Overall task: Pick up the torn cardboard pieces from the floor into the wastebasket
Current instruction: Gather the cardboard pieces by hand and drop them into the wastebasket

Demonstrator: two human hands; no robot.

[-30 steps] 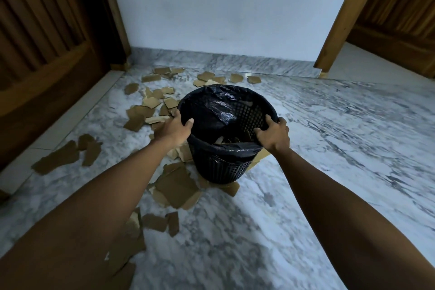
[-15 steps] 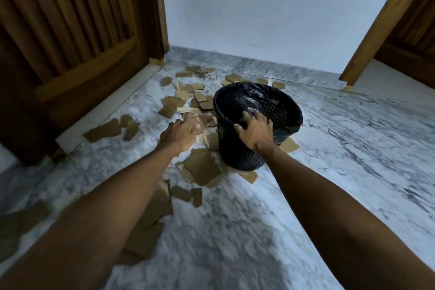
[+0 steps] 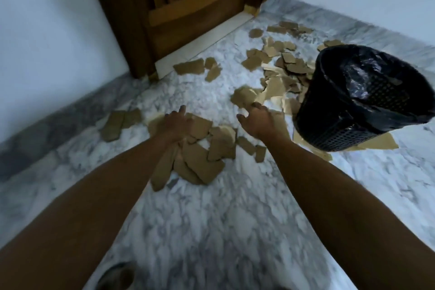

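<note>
Several torn brown cardboard pieces (image 3: pixel 202 160) lie scattered over the white marble floor (image 3: pixel 211 231), from the middle up to the door. A black mesh wastebasket (image 3: pixel 353 110) lined with a black bag stands at the right, on top of a few pieces. My left hand (image 3: pixel 175 122) reaches down over a cluster of pieces with relaxed fingers, touching or just above them. My right hand (image 3: pixel 257 117) hovers open with spread fingers over pieces left of the wastebasket. Neither hand holds anything.
A dark wooden door (image 3: pixel 188 7) and its frame stand at the top middle, with a white wall (image 3: pixel 47 30) and grey marble skirting to the left. More cardboard (image 3: pixel 277 54) lies near the door threshold. A foot (image 3: pixel 115 276) shows at the bottom edge.
Both hands let go of the wastebasket rim and moved left and down toward the cardboard on the floor. The view swung left, so the wastebasket now sits at the right.
</note>
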